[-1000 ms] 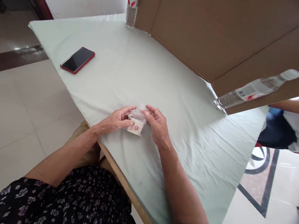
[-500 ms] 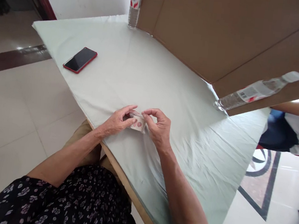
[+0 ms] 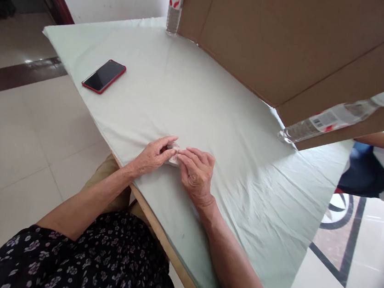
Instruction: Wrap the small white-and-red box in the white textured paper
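Observation:
A small pale packet with faint reddish markings lies low over the cloth near the table's front edge. My left hand grips it from the left, thumb across its top and fingers behind. From the right, my right hand is closed, its fingertips and thumb bunched on the packet's right side. Those fingers cover much of the packet, so its exact kind cannot be made out.
A pale green cloth covers the table. Left lies a phone in a red case. A large cardboard panel stands behind, with an upright bottle and a tilted bottle against it. Another person's arm shows at right.
My right hand has turned and come leftward, its fingers now over the packet's right part, which showed openly before. My left hand keeps its hold. The view has shifted slightly.

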